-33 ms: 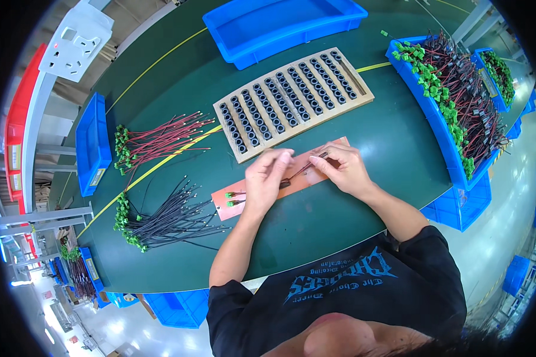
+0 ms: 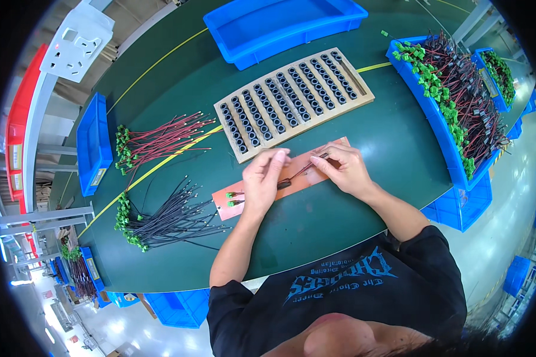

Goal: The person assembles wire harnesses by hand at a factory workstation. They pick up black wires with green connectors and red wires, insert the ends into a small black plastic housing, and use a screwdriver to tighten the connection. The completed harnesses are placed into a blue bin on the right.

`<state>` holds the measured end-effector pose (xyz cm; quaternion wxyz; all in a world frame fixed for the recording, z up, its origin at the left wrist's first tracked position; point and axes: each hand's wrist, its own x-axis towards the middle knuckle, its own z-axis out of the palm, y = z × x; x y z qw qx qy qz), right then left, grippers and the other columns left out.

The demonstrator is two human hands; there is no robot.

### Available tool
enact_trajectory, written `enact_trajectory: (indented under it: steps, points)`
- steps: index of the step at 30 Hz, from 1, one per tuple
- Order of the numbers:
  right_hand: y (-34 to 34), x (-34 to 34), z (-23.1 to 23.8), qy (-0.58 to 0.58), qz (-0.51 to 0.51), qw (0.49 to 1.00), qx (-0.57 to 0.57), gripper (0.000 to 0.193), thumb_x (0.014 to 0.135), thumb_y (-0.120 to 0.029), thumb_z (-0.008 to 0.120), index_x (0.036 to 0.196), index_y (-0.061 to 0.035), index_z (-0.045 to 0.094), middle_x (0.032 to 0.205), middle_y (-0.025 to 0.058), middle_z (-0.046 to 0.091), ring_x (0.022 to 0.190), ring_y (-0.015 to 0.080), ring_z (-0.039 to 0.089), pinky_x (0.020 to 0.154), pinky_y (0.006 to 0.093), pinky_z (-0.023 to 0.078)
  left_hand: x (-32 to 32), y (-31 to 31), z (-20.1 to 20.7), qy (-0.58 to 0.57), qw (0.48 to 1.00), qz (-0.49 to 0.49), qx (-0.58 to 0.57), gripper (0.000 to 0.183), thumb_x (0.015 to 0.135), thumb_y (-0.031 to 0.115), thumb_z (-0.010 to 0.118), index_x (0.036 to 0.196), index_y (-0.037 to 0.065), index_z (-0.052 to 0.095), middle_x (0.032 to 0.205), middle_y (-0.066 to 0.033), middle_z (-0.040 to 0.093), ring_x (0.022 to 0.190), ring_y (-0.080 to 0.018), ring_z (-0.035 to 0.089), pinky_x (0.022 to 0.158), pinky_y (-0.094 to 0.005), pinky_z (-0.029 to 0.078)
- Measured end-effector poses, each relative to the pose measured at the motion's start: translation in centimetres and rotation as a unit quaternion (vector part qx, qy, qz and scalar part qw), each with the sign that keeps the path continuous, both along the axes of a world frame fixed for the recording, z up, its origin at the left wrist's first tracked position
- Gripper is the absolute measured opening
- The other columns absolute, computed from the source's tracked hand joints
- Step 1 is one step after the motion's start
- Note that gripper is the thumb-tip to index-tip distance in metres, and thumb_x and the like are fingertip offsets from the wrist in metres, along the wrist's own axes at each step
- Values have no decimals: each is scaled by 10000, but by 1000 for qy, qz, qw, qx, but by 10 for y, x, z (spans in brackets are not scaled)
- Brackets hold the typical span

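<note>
A flat copper-orange board [image 2: 309, 178] lies slanted on the green table in front of me. Across it runs a wire assembly with green connectors [image 2: 232, 199] at its left end and a black sleeve [image 2: 284, 184] near the middle. My left hand [image 2: 263, 181] rests over the wires, thumb and fingers drawn together; anything between them is hidden. Over the board's right part, my right hand [image 2: 346, 169] pinches the dark end of the wire [image 2: 323, 156] between thumb and fingers. The wire slants from there down to the black sleeve.
A wooden rack [image 2: 250, 153] with rows of black rings stands beyond the board. Red wires [image 2: 167, 137] and black wires [image 2: 173, 217] with green connectors lie at left. Blue bins [image 2: 241, 58] stand behind; another bin [image 2: 426, 110] at right holds finished-looking wire assemblies.
My left hand has shifted very slightly left, and a little more of the black sleeve shows. My right hand keeps its pinch in the same place.
</note>
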<state>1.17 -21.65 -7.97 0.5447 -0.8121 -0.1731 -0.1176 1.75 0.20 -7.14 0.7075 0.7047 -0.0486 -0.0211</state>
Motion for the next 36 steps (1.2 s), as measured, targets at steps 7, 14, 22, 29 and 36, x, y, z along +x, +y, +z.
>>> enact_trajectory:
  steps: [7, 14, 22, 29, 36]
  points:
    - [-15, -1, -14, -67, -19, 993, -98, 221, 911, -169, 765, 759, -38, 672, 771, 50, 668, 705, 228, 565, 729, 385, 400, -17, 31, 30, -252, 923, -79, 279, 182, 847, 21, 810, 1001, -7, 716, 1049, -119, 711, 929, -235, 692, 799, -330, 561]
    - [-16, 2, -17, -74, -11, 992, -104, 205, 914, -169, 760, 780, -37, 679, 760, 56, 652, 719, 235, 570, 743, 387, 414, -28, 32, 17, -337, 856, -79, 384, 216, 762, 54, 837, 925, 23, 700, 999, -92, 709, 901, -288, 692, 742, -400, 567]
    - [-19, 0, -5, -93, -8, 981, -168, 170, 871, -136, 784, 786, -33, 678, 788, 55, 659, 791, 243, 587, 782, 394, 419, -29, 19, -3, -237, 919, -29, 315, 200, 762, -10, 839, 845, 5, 658, 938, -109, 720, 947, -301, 675, 785, -394, 550]
    - [-26, 2, -5, -63, -10, 981, -181, 156, 858, -131, 791, 792, -41, 681, 798, 49, 659, 806, 244, 577, 797, 396, 417, -22, 16, 8, -220, 921, -41, 319, 211, 747, -26, 843, 837, -2, 655, 892, -110, 703, 921, -303, 654, 775, -400, 539]
    - [-29, 4, -8, -60, 0, 985, -164, 160, 866, -146, 790, 806, -46, 680, 770, 47, 628, 795, 245, 564, 790, 399, 411, -17, 14, -1, -243, 913, -59, 322, 268, 709, -16, 878, 839, -4, 644, 891, -130, 709, 879, -294, 664, 744, -384, 544]
